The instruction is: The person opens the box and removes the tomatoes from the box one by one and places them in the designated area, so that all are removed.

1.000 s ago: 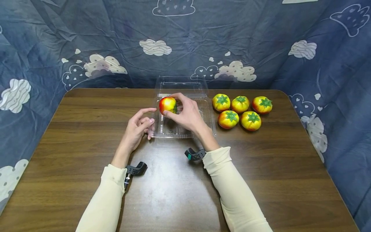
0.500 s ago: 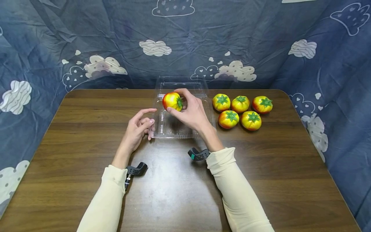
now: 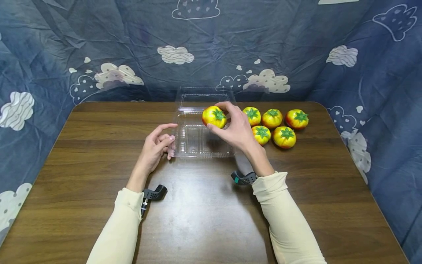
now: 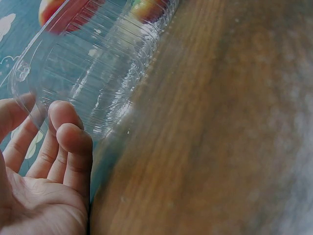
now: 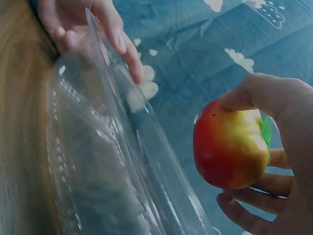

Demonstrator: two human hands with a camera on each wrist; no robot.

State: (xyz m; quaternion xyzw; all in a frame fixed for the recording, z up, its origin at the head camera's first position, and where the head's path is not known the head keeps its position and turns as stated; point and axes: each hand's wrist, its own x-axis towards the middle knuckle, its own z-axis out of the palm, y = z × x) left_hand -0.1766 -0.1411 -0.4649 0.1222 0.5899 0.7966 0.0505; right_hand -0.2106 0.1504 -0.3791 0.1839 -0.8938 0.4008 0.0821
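My right hand [image 3: 240, 126] pinches a red-and-yellow toy tomato [image 3: 214, 117] with a green leafy top, thumb on one side and fingers on the other. In the right wrist view this tomato [image 5: 230, 147] hangs beside the rim of a clear plastic clamshell box [image 3: 194, 145]. The box lies on the table with its lid [image 3: 206, 96] folded back, and nothing shows inside it. At the box's left side is my left hand [image 3: 155, 145], its index finger stretched out. In the left wrist view the left fingertips [image 4: 73, 137] rest against the clear wall.
Right of the box stand several more toy tomatoes [image 3: 284, 137] in two rows, leaf side up; my right hand partly covers the nearest ones. A blue cloth [image 3: 204, 33] with white clouds hangs behind the wooden table [image 3: 99, 146].
My right hand has lifted the tomato from the left side of the box and carried it rightward, turning its leafy top toward the head camera. The left hand has stayed in place.
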